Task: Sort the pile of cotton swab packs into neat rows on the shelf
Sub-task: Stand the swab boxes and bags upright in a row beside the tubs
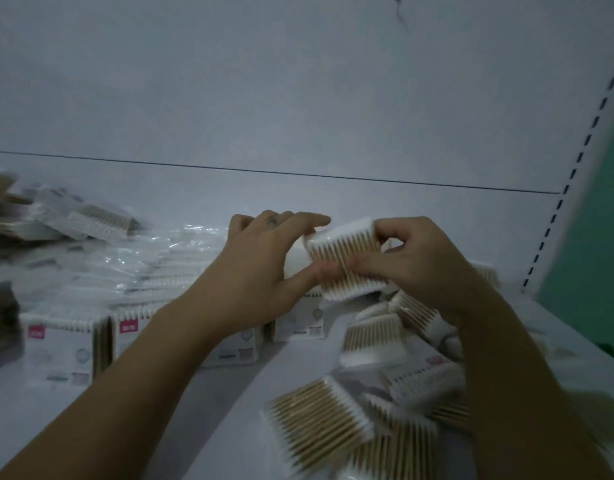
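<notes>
Both my hands hold one cotton swab pack [347, 258] in the air above the middle of the shelf [367, 202]. The left hand [260, 258] pinches its left end between thumb and fingers, and the right hand [412, 268] curls round its right end. Just below and to the left, a row of packs [59, 344] stands on edge towards the shelf's front left. A loose pile [319, 420] sprawls at the front right corner, under my right forearm. Behind the row, clear-wrapped packs [142, 258] lie flat, and a blurred heap [91, 220] sits at the left edge. A slotted upright [572, 174] marks the right edge.

I judge the pack light, its film wrapper slick, and the bundled wooden sticks stiff along their length. I think the safest hold is across the flat faces or the sides, away from the soft cotton tips, which would crush.
</notes>
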`<control>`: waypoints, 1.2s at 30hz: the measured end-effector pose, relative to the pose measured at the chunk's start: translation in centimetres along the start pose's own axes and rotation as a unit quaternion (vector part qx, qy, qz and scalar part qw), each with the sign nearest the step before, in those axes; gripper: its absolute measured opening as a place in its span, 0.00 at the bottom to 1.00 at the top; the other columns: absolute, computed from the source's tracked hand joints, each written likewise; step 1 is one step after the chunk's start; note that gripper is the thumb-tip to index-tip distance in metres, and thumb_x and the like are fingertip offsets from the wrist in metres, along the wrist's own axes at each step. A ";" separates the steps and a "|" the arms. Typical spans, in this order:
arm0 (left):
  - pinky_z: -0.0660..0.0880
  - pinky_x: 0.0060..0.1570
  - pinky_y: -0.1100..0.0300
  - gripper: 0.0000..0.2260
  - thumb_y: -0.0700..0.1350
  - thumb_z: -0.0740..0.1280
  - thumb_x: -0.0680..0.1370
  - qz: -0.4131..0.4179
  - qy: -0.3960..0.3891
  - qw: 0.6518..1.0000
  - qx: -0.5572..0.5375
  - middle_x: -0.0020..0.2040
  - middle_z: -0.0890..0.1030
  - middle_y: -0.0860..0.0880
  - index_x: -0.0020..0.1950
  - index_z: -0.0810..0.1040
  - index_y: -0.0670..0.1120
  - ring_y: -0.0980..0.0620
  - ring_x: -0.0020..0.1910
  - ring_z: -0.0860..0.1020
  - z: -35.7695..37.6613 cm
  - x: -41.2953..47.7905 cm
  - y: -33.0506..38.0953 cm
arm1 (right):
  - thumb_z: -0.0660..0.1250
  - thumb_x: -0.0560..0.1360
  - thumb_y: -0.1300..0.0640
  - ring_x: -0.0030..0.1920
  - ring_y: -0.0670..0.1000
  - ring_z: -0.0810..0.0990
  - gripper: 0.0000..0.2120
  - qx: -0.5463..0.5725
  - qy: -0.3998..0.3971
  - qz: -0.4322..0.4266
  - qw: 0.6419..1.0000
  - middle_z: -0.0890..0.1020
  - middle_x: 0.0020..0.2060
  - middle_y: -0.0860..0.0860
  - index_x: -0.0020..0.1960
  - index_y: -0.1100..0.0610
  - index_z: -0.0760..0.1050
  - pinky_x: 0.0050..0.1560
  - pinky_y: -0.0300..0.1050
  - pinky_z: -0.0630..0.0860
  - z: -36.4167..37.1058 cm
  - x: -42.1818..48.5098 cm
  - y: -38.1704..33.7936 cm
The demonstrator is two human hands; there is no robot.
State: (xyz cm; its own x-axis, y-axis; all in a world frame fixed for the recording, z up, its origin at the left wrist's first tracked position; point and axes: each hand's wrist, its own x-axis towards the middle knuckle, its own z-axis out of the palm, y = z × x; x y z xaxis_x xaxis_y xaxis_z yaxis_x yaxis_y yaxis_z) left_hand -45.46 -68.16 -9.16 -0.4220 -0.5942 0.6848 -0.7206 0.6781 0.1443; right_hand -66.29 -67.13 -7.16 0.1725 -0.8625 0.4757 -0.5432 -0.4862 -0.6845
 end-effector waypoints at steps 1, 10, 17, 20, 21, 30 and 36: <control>0.55 0.55 0.61 0.26 0.66 0.58 0.74 0.004 0.009 1.000 0.002 0.57 0.74 0.62 0.69 0.69 0.57 0.61 0.57 0.69 0.1 0.0 0.0 | 0.75 0.68 0.57 0.37 0.51 0.84 0.08 0.007 0.013 -0.007 1.000 0.85 0.39 0.50 0.47 0.56 0.83 0.43 0.56 0.82 0.4 0.0 0.0; 0.66 0.45 0.53 0.02 0.40 0.66 0.72 0.083 0.198 0.976 0.039 0.44 0.80 0.50 0.43 0.78 0.45 0.51 0.45 0.74 -0.1 0.3 -0.5 | 0.62 0.68 0.54 0.52 0.56 0.81 0.21 0.245 0.048 0.060 0.966 0.76 0.60 0.48 0.60 0.42 0.78 0.48 0.55 0.80 2.2 0.4 -0.9; 0.63 0.56 0.54 0.27 0.61 0.69 0.70 0.084 0.081 0.992 0.048 0.63 0.74 0.53 0.65 0.71 0.53 0.52 0.61 0.70 -0.1 0.1 -0.5 | 0.68 0.75 0.67 0.41 0.52 0.85 0.14 0.286 0.128 0.122 0.942 0.84 0.47 0.55 0.57 0.54 0.79 0.41 0.49 0.83 2.9 0.5 -1.6; 0.58 0.60 0.59 0.36 0.69 0.62 0.71 0.028 0.062 0.998 -0.004 0.69 0.69 0.54 0.74 0.62 0.53 0.56 0.65 0.66 -0.5 -0.2 0.0 | 0.68 0.72 0.70 0.40 0.52 0.85 0.15 0.220 0.166 0.084 0.957 0.84 0.46 0.51 0.51 0.50 0.79 0.42 0.53 0.83 2.7 0.4 -1.4; 0.58 0.60 0.58 0.36 0.69 0.60 0.72 0.014 0.064 0.998 -0.003 0.69 0.70 0.54 0.75 0.62 0.53 0.56 0.65 0.66 -0.6 -0.2 0.0 | 0.69 0.71 0.70 0.41 0.55 0.85 0.15 0.194 0.163 0.067 0.965 0.84 0.44 0.51 0.48 0.50 0.79 0.42 0.56 0.83 2.7 0.4 -1.4; 0.67 0.46 0.76 0.09 0.52 0.72 0.74 -0.032 -0.045 0.997 -0.047 0.48 0.82 0.58 0.53 0.79 0.54 0.62 0.48 0.77 -1.6 -0.1 -0.3 | 0.76 0.66 0.66 0.35 0.48 0.82 0.11 0.038 -0.024 0.000 0.999 0.83 0.35 0.47 0.40 0.52 0.80 0.37 0.45 0.80 3.7 -0.1 -1.1; 0.67 0.57 0.57 0.09 0.54 0.74 0.72 -0.027 -0.100 0.995 0.003 0.40 0.77 0.62 0.45 0.76 0.56 0.61 0.45 0.75 -1.9 -0.2 -0.2 | 0.80 0.65 0.59 0.38 0.40 0.79 0.09 -0.068 -0.062 -0.054 0.994 0.81 0.38 0.44 0.39 0.49 0.82 0.37 0.27 0.71 3.9 0.1 -0.8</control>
State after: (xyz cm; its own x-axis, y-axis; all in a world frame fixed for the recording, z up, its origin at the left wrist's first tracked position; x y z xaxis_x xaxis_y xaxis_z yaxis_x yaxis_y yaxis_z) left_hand -44.24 -67.34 -7.97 -0.4832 -0.7036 0.5211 -0.7482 0.6409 0.1716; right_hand -62.63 -67.37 -8.67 0.3309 -0.8208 0.4656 -0.6204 -0.5610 -0.5480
